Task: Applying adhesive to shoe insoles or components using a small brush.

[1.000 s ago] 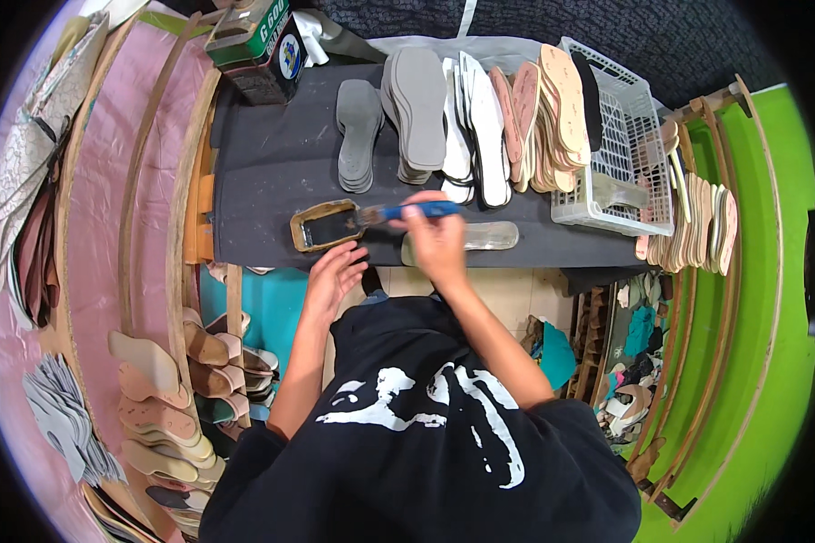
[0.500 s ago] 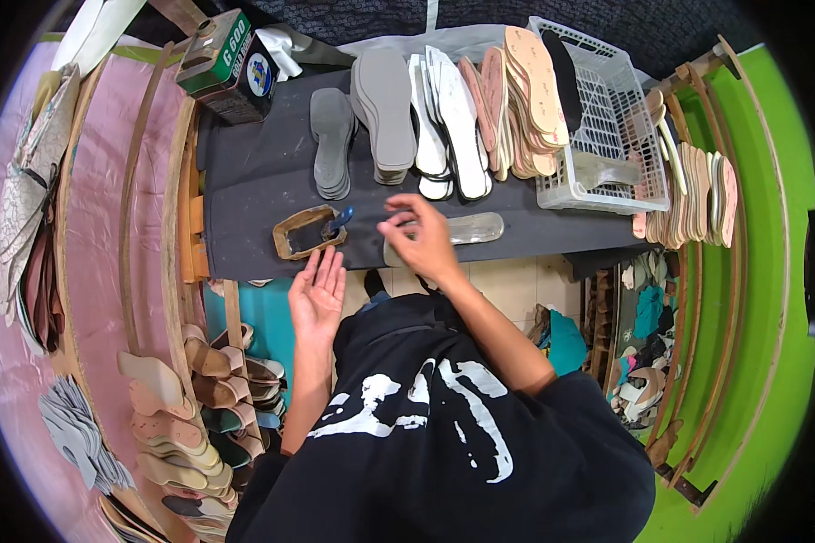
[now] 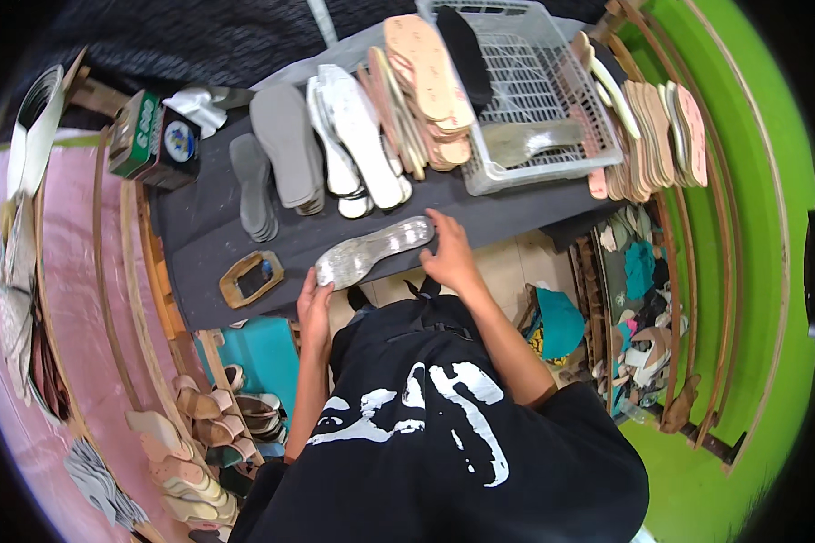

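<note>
A shiny, greyish shoe sole (image 3: 371, 251) spans the space between my hands at the table's front edge. My left hand (image 3: 314, 310) is closed on its left end, the thumb beside the edge. At the other end, my right hand (image 3: 453, 256) grips the tip between thumb and fingers. I cannot tell whether the sole still touches the table. Left of it, near the table's corner, stands a small brown open container (image 3: 251, 280) with something blue inside.
Dark grey soles (image 3: 254, 188), larger grey soles (image 3: 287, 149), white soles (image 3: 364, 136) and pinkish insoles (image 3: 423, 77) are stacked along the back. A plastic crate (image 3: 543, 176) stands at the right, a metal can (image 3: 154, 140) at the back left. Racks flank both sides.
Both hands have come to the shoe sole, which lay on the table, and taken its two ends. The left hand was palm up by the container. The whole view has shifted.
</note>
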`<action>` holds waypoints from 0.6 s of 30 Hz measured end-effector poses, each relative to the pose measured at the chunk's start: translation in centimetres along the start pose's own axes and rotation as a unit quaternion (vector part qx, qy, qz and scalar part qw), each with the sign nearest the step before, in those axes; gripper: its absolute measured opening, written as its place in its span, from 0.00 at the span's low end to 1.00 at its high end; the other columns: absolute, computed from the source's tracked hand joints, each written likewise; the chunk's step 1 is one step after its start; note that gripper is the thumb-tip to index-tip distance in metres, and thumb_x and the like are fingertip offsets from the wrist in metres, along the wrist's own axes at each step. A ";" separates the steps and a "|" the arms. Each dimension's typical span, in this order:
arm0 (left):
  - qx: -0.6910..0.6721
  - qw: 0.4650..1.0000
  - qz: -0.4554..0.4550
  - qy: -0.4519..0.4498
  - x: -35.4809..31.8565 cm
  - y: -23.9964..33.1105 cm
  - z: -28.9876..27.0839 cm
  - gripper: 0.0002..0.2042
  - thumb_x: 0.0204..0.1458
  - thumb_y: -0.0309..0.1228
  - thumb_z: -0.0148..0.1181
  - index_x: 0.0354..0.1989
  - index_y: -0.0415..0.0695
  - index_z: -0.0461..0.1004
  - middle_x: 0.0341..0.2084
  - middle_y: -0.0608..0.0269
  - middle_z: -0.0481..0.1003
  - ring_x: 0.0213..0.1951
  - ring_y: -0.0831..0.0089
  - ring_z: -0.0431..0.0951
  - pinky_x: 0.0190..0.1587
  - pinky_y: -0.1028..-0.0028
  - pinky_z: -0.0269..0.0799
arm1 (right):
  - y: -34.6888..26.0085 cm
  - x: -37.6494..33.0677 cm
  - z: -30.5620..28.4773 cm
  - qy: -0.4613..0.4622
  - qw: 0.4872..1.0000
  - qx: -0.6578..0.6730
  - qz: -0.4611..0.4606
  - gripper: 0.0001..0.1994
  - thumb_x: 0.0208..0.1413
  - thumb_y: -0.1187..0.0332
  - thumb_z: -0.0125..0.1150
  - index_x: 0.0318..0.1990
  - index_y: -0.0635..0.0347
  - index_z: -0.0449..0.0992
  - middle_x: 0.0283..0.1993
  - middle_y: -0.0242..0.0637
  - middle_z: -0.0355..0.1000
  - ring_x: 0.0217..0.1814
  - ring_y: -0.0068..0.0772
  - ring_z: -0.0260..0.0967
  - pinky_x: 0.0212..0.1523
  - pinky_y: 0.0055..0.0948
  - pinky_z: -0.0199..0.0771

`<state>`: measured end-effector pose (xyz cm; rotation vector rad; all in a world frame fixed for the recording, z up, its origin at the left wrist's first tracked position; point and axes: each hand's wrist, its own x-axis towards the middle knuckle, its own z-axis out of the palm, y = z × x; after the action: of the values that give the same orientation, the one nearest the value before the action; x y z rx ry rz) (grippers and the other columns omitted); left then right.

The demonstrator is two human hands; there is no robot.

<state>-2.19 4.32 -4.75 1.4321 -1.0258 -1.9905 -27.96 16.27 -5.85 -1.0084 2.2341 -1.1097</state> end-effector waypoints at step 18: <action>0.062 0.957 0.114 -0.261 -1.9 11.0 16.3 0.29 0.64 0.24 0.61 0.74 0.35 0.63 0.72 0.53 0.64 0.66 0.59 0.72 0.69 0.61 0.69 | -5.4 1.4 -21.9 0.277 0.950 0.133 -0.048 0.31 0.56 0.81 0.63 0.70 0.63 0.67 0.68 0.45 0.68 0.69 0.39 0.68 0.70 0.40 0.69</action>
<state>-17.36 3.85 7.88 0.7976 -1.4833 -2.2062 -40.98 23.69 11.07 -0.7606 2.3628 -1.8685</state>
